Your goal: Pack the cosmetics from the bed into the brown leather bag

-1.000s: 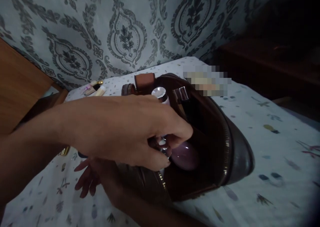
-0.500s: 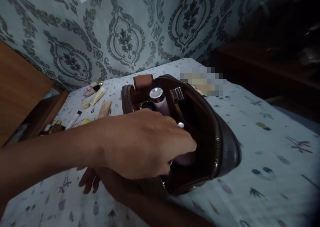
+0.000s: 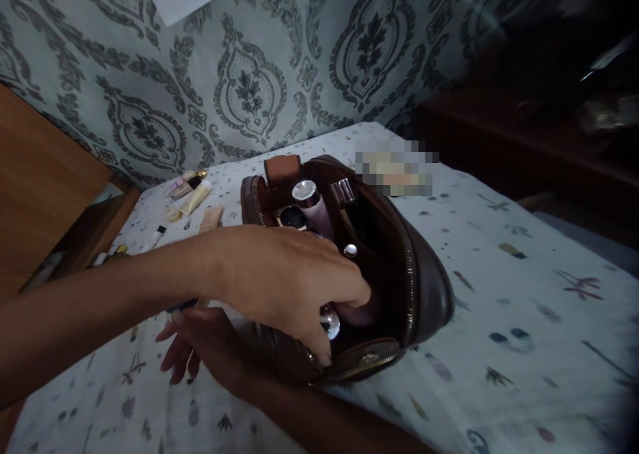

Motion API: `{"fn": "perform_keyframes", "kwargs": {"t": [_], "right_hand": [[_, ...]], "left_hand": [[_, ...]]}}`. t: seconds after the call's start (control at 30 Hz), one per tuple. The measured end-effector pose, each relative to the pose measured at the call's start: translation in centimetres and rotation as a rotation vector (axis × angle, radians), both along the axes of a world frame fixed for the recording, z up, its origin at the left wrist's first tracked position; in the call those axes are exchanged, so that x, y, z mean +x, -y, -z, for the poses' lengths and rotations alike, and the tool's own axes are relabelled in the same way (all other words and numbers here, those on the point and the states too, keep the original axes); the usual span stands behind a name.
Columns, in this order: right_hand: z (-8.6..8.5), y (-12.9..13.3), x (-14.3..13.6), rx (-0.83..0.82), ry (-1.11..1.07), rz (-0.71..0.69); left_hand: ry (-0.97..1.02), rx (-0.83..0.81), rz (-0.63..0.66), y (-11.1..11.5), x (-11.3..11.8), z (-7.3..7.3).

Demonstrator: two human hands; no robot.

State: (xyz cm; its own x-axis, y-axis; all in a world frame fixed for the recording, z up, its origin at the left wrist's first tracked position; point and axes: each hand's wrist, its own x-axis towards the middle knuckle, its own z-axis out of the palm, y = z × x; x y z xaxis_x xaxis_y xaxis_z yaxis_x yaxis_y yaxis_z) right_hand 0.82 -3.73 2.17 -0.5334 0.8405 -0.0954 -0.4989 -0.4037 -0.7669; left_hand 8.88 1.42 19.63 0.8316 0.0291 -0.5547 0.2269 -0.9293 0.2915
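Note:
A brown leather bag (image 3: 434, 287) lies unzipped on the patterned cloth. My left hand (image 3: 294, 281) reaches from the left into its opening, thumb and fingers closed around a silver-capped item (image 3: 330, 323) whose lower part is hidden. Inside the bag stand a pale pink bottle (image 3: 313, 204) with a shiny cap, a dark bottle with a ridged silver cap (image 3: 343, 191), a round black lid (image 3: 292, 218) and a small white-topped item (image 3: 350, 249). My right hand (image 3: 207, 347) crosses under my left forearm, left of the bag, fingers apart and holding nothing.
Cosmetic tubes (image 3: 196, 197) and small bottles lie beyond my left forearm on the patterned cloth (image 3: 499, 401). A blurred flat item (image 3: 394, 173) is behind the bag. Wooden furniture (image 3: 44, 188) stands left; a dark surface is at the right.
The bag has shifted slightly left in view. My left hand has moved a little left, and the silver cap between its thumb and fingers shows more. My right hand stays open.

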Motion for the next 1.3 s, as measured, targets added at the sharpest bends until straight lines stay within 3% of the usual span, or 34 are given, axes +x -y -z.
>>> {"fn": "perform_keyframes", "kwargs": {"t": [0.27, 0.47, 0.67, 0.8, 1.0, 1.3], "right_hand": [[-1.5, -0.1, 0.6, -0.097, -0.048, -0.017], [-0.7, -0.2, 0.1, -0.044, -0.05, 0.015], [-0.5, -0.2, 0.0, -0.018, -0.044, 0.045], [-0.3, -0.3, -0.3, 0.001, -0.035, 0.058], [0.3, -0.5, -0.7, 0.012, -0.025, 0.062], [0.1, -0.4, -0.4, 0.04, 0.016, 0.037]], "left_hand": [[0.038, 0.047, 0.086, 0.4, -0.2, -0.2], [0.011, -0.002, 0.022, -0.2, 0.1, 0.3], [-0.027, -0.01, -0.002, -0.4, 0.2, -0.5], [-0.016, 0.028, -0.016, -0.4, -0.2, -0.9], [0.032, 0.089, -0.031, -0.2, -0.8, -0.4], [0.099, 0.041, 0.082, 0.5, -1.2, -0.5]]}}
